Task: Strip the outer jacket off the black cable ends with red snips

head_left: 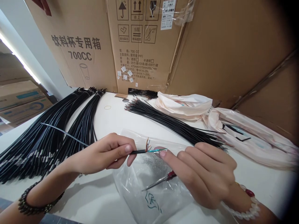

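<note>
Between thumb and fingers, my left hand [106, 154] is closed on a black cable [138, 152]. Its stripped end points right, with thin copper-coloured strands standing up and a teal foil wrap [155, 150] showing. My right hand [202, 174] pinches the tip of that foil with thumb and index finger. Scissors [158, 182] with a dark red handle reach out from under my right hand, blades pointing left. Whether the other fingers grip the handle is hidden. Below both hands lies a clear plastic bag [135, 186] with green marks.
Large bundles of black cables [46, 140] lie at the left, a tie strip [64, 134] across them. Another cable bundle [168, 123] lies beyond my hands. Pale plastic bags [187, 105] are at the back right. Tall cardboard boxes [140, 43] wall off the back.
</note>
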The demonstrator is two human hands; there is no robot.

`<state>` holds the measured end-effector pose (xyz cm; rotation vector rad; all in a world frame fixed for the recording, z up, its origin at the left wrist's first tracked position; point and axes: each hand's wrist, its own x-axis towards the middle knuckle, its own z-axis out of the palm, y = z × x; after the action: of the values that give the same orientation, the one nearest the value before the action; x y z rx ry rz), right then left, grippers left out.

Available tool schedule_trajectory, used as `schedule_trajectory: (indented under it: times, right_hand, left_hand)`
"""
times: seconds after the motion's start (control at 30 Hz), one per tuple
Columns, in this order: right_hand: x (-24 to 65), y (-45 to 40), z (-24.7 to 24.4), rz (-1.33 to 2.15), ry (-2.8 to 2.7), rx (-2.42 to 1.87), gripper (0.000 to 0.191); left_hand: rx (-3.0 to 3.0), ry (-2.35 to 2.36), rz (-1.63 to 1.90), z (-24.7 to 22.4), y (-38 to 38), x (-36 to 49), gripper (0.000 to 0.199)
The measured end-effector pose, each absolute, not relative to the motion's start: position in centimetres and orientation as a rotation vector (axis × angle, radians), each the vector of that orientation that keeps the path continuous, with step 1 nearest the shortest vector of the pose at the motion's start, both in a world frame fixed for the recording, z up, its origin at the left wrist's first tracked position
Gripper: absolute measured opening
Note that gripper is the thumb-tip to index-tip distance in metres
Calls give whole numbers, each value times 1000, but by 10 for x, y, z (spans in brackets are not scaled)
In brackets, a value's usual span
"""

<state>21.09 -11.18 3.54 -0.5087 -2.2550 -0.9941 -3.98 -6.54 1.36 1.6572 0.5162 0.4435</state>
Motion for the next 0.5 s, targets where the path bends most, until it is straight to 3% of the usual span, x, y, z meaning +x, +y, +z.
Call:
schedule_trajectory:
  times: [0.5]
  right_hand:
    - [208, -96, 30, -1100, -2093, -561, 16]
  left_hand:
    - [2401, 737, 881, 15, -70, -37, 25]
